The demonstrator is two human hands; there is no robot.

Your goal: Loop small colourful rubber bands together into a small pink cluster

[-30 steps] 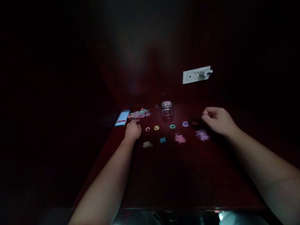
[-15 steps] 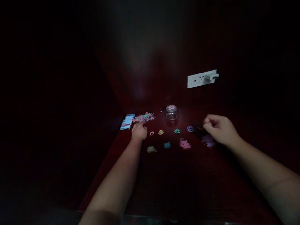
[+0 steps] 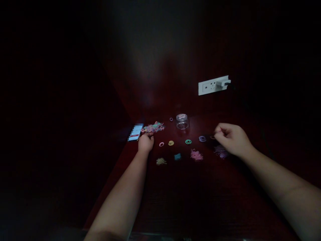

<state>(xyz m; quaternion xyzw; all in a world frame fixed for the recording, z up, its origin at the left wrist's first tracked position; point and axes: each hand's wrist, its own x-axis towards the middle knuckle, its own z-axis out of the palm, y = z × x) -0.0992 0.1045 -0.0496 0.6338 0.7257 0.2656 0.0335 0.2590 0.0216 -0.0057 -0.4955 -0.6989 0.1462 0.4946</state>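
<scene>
My left hand (image 3: 145, 142) is at the near edge of a mixed heap of small coloured elastic bands (image 3: 155, 127). Its fingers are bent together there, and whatever they pinch is too small to make out. My right hand (image 3: 233, 138) is closed with thumb and fingers together over the right end of the bands; its contents are hidden. Beneath it lies a purple pile of thin bands (image 3: 220, 151), partly covered. An orange band (image 3: 212, 137) shows beside its fingertips. Leftward run purple rings (image 3: 202, 139), green rings (image 3: 188, 142), yellow rings (image 3: 171, 143) and a pink ring (image 3: 161, 144).
Nearer me are piles of pink bands (image 3: 196, 155), blue bands (image 3: 177, 156) and yellowish bands (image 3: 161, 161). A clear lidded jar (image 3: 182, 122) stands behind, beside a lone ring (image 3: 171, 119). The phone (image 3: 135, 132) lies left; a wall socket (image 3: 213, 85) holds a plug.
My left hand has drawn slightly back and left, its fingers now more bent at the heap. My right hand stays closed in nearly the same place. The whole view has shifted slightly.
</scene>
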